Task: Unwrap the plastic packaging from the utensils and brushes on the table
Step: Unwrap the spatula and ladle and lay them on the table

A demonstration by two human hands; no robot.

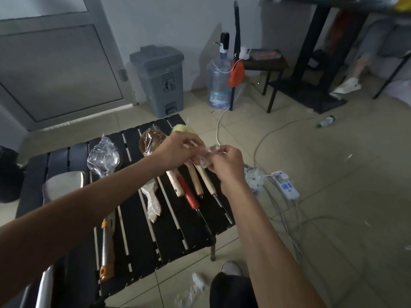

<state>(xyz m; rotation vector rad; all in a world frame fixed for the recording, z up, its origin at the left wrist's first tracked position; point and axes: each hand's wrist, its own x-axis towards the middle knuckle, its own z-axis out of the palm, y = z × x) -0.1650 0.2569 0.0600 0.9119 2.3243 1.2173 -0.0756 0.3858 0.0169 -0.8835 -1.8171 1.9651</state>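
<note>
Over the black slatted folding table (142, 232), my left hand (178, 147) and right hand (225, 164) each pinch a crumpled wad of clear plastic wrap (208, 152) in curled fingers. The wrap seems to trail onto a pale wooden handle (209, 183), though my hands hide the join and most of the yellow-headed brush (182, 129) behind them.

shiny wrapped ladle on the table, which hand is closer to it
Left. The left hand is to the right of the ladle; the right hand is farther right, beyond the left, holding plastic wrap.
</note>
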